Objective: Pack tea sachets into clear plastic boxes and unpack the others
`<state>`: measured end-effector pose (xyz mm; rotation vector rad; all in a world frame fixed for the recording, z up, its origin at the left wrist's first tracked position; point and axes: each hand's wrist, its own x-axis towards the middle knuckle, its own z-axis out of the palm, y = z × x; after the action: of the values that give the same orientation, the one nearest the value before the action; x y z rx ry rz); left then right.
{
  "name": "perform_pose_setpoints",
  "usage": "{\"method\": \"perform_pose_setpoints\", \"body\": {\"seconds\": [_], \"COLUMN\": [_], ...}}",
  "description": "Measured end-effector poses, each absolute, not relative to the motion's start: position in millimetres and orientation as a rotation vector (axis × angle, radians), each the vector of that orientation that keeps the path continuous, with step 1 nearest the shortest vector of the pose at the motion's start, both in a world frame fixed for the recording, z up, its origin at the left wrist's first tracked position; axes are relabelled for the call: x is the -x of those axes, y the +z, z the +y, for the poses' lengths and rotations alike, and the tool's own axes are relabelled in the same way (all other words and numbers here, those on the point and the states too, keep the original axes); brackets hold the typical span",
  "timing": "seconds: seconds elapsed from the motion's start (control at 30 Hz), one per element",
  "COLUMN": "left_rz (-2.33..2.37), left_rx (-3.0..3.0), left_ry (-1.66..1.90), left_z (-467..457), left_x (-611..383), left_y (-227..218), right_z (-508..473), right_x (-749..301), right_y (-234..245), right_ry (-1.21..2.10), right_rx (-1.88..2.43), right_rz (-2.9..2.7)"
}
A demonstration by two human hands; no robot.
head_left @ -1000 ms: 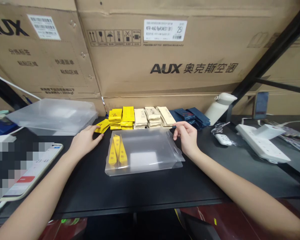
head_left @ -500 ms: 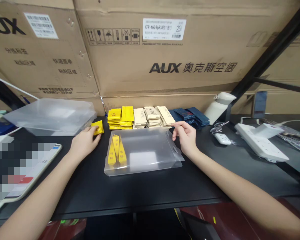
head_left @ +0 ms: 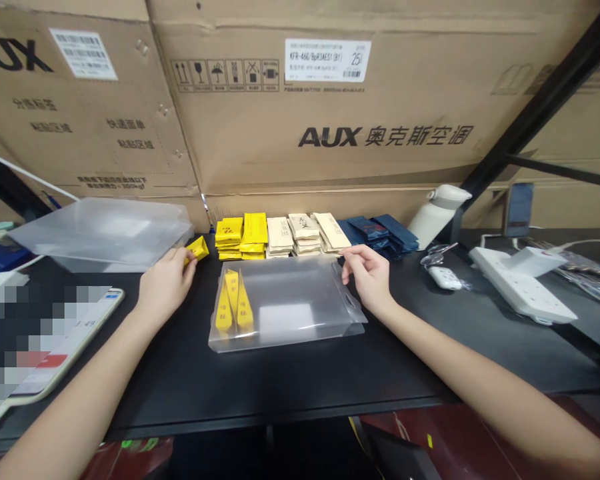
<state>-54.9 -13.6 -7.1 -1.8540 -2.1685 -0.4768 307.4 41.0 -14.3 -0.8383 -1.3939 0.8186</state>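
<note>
My left hand (head_left: 167, 280) is closed on a yellow packet (head_left: 198, 249), just left of the yellow stacks. In front of me lies a clear plastic box (head_left: 290, 300) with several yellow packets (head_left: 234, 303) standing in its left end. My right hand (head_left: 367, 277) has its fingers curled in a pinch at the box's back right corner, touching or very close to its flap; what is between the fingertips is hidden. Behind the box are stacks of yellow packets (head_left: 254, 233), cream packets (head_left: 305, 230) and dark blue packets (head_left: 380, 233).
Frosted plastic sheets or boxes (head_left: 100, 227) lie at the back left, with a phone or tablet (head_left: 75, 340) nearer. To the right stand a white bottle (head_left: 437, 217), a white earphone case (head_left: 445, 277) and a power strip (head_left: 525, 283). Cardboard (head_left: 260, 153) walls the back.
The yellow packet in my left hand has tilted and risen slightly, and the hand's fingers have turned inward around it. My right hand has shifted slightly left; the clear box stays in place.
</note>
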Motion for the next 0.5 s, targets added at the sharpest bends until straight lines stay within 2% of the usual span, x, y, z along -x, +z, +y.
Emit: {"method": "perform_pose_setpoints", "body": {"seconds": [0.33,0.5], "left_rz": [-1.827,-1.798], "left_rx": [1.610,1.710], "left_ry": [-1.274,-2.053], "left_z": [-22.8,-17.9], "left_x": [49.2,39.4], "left_y": [6.2,6.0], "right_z": [38.6,34.8], "right_x": [-308.0,-309.4], "right_y": [-16.7,-19.0], "right_ry": [0.774,0.642], "right_rx": [0.822,0.794], "right_rz": [-1.464,-1.585]}}
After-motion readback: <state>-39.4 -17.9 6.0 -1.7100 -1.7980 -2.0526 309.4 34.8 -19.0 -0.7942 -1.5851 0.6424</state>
